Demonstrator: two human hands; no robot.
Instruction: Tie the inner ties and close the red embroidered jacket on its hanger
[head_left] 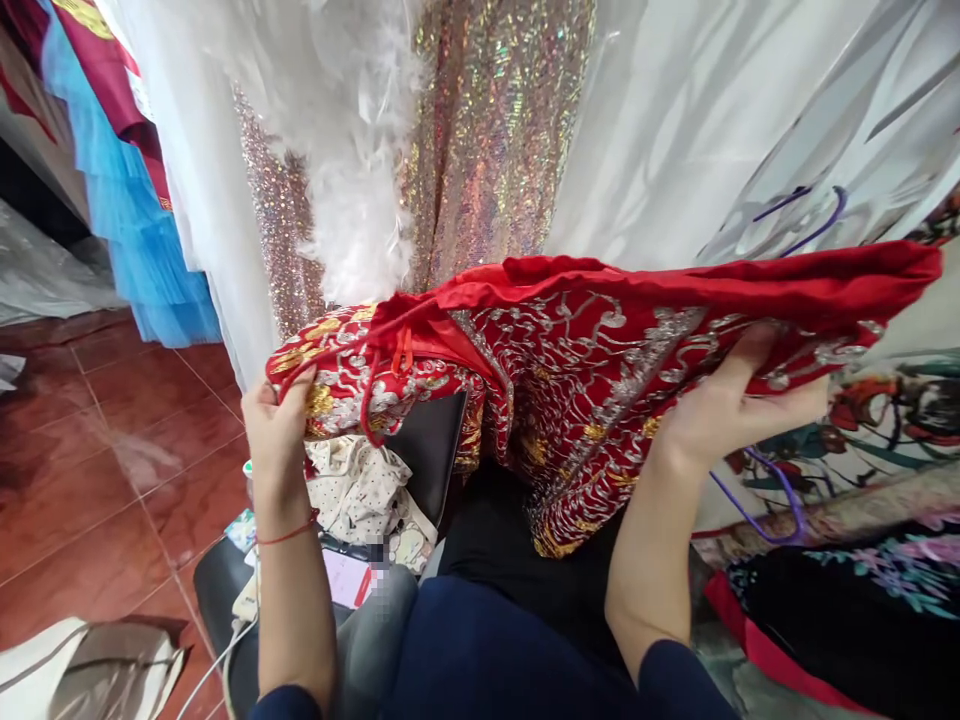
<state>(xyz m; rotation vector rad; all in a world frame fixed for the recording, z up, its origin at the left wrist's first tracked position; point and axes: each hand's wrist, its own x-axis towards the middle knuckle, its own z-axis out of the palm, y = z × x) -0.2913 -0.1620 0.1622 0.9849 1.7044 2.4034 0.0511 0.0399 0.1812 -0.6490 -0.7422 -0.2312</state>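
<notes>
The red embroidered garment (600,400) stretches between the two hands, from left of the centre to the right side of the frame. At centre left, the left hand (281,405) is closed, its fingers pinching one end of the garment. At centre right, the right hand (716,415) touches the cloth; how closed, I cannot tell

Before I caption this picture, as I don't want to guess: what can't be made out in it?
In the head view:
Purple loops: whether they join; the red garment and right hand lie between.
Pink screen: text too small.
White feathery garment: top cut off by upper edge.
Red garment's far side: hidden by its near side.
</notes>
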